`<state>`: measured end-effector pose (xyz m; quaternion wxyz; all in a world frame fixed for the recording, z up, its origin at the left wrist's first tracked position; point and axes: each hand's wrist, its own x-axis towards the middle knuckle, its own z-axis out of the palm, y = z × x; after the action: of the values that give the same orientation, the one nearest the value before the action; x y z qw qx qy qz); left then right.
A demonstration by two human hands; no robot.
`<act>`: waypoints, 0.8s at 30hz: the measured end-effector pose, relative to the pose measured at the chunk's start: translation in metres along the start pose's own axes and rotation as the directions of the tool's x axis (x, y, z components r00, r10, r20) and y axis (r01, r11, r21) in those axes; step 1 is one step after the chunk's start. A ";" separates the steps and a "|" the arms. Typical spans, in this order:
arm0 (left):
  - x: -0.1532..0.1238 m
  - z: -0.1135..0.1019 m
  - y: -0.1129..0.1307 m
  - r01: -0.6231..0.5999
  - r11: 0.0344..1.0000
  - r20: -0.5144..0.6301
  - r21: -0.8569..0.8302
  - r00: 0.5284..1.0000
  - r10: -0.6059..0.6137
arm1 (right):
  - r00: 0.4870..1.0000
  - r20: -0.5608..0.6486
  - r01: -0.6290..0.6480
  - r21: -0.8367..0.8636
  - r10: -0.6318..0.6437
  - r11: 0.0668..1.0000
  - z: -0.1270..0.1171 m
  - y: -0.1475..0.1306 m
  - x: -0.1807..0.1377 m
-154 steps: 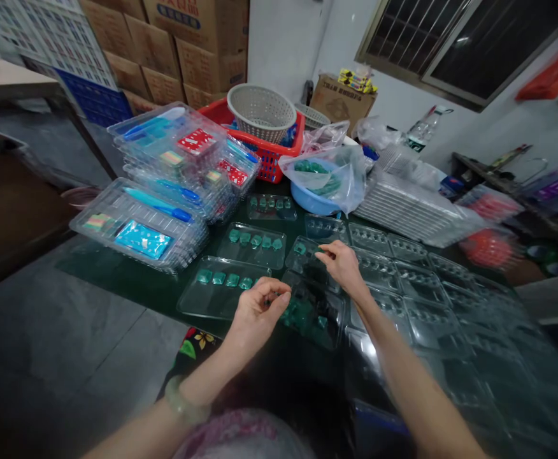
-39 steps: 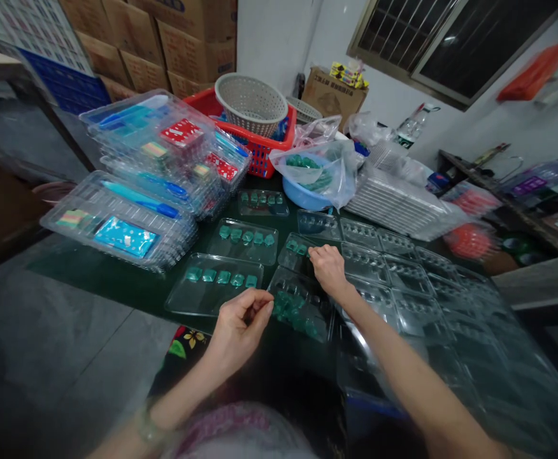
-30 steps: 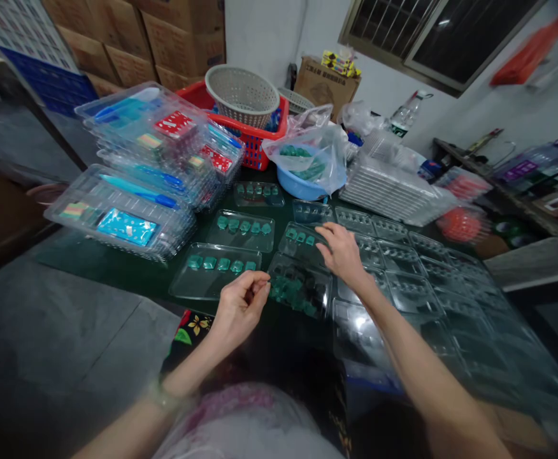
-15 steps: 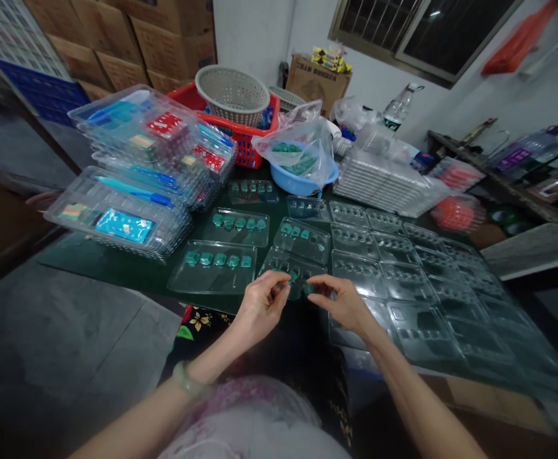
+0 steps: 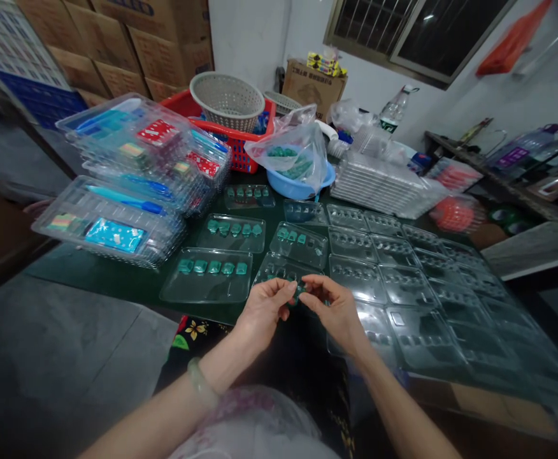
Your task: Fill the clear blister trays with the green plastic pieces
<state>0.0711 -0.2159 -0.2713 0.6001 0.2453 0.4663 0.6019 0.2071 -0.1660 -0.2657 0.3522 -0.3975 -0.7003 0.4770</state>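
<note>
My left hand [image 5: 262, 312] and my right hand [image 5: 337, 310] meet over the near edge of the green table, fingertips pinched together on a small teal piece [image 5: 299, 294]. Under them lies a clear blister tray [image 5: 274, 270] with loose teal pieces. To the left, a clear tray [image 5: 207, 284] holds a row of several teal pieces. Behind it, two more trays [image 5: 234, 233] [image 5: 299, 244] carry teal pieces. A blue bowl in a plastic bag [image 5: 297, 169] holds more of them.
Many empty clear blister trays [image 5: 403, 268] cover the table's right side. Stacked clear packs with blue pens and red cards [image 5: 135, 166] stand at left. A red crate with a beige basket [image 5: 228, 108] sits behind, cardboard boxes [image 5: 130, 38] beyond. A stack of trays [image 5: 379, 188] lies at the back right.
My right hand came back from the tray with teal pieces to meet my left hand near the table edge. Both now pinch the same small teal piece.
</note>
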 end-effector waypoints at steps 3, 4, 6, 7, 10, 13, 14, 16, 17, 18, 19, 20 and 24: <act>0.002 0.003 -0.002 0.031 0.998 -0.043 -0.061 0.999 -0.033 | 0.994 -0.027 0.103 -0.132 -0.107 0.986 0.002 -0.001 0.000; 0.002 0.005 -0.001 0.023 0.998 -0.049 -0.064 0.998 -0.026 | 0.992 -0.005 0.122 -0.152 -0.124 0.981 0.002 -0.002 0.000; 0.002 0.008 0.001 0.012 0.999 -0.050 -0.039 0.999 -0.014 | 0.990 0.030 0.144 -0.174 -0.141 0.974 0.002 -0.004 0.000; 0.002 0.009 0.002 0.009 1.000 -0.043 -0.011 0.999 -0.009 | 0.989 0.029 0.148 -0.183 -0.146 0.972 0.001 -0.005 -0.001; 0.003 0.011 0.006 -0.008 0.996 0.000 0.090 1.000 0.008 | 0.987 0.037 0.158 -0.222 -0.153 0.962 0.000 -0.009 -0.001; 0.008 0.009 0.011 -0.012 0.990 0.047 0.144 0.999 0.005 | 0.983 0.080 0.182 -0.284 -0.166 0.941 -0.006 -0.009 0.009; 0.010 0.007 0.013 -0.007 0.989 0.054 0.151 0.999 -0.001 | 0.982 0.075 0.191 -0.309 -0.176 0.932 -0.011 -0.007 0.017; 0.013 0.001 0.017 -0.013 0.987 0.046 0.158 0.999 0.006 | 0.980 0.016 0.191 -0.368 -0.199 0.910 -0.022 0.001 0.042; 0.014 -0.002 0.020 -0.027 0.987 0.037 0.161 0.999 0.022 | 0.978 -0.024 0.181 -0.411 -0.209 0.894 -0.028 0.007 0.058; 0.014 -0.006 0.022 -0.049 0.985 0.025 0.166 0.999 0.046 | 0.973 -0.071 0.163 -0.466 -0.220 0.870 -0.034 0.015 0.074; 0.015 -0.010 0.024 -0.075 0.982 0.013 0.174 0.997 0.074 | 0.970 -0.085 0.148 -0.530 -0.226 0.835 -0.039 0.023 0.091; 0.014 -0.014 0.025 -0.100 0.978 0.003 0.184 0.995 0.101 | 0.971 -0.062 0.146 -0.613 -0.231 0.777 -0.044 0.031 0.106; 0.010 -0.031 0.028 -0.181 0.946 -0.045 0.268 0.979 0.200 | 0.979 0.029 0.154 -0.746 -0.201 0.647 -0.049 0.053 0.144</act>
<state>0.0295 -0.2099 -0.2642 0.4842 0.3445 0.5372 0.5986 0.1987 -0.0066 -0.2852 0.2236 -0.4494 -0.8590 0.1010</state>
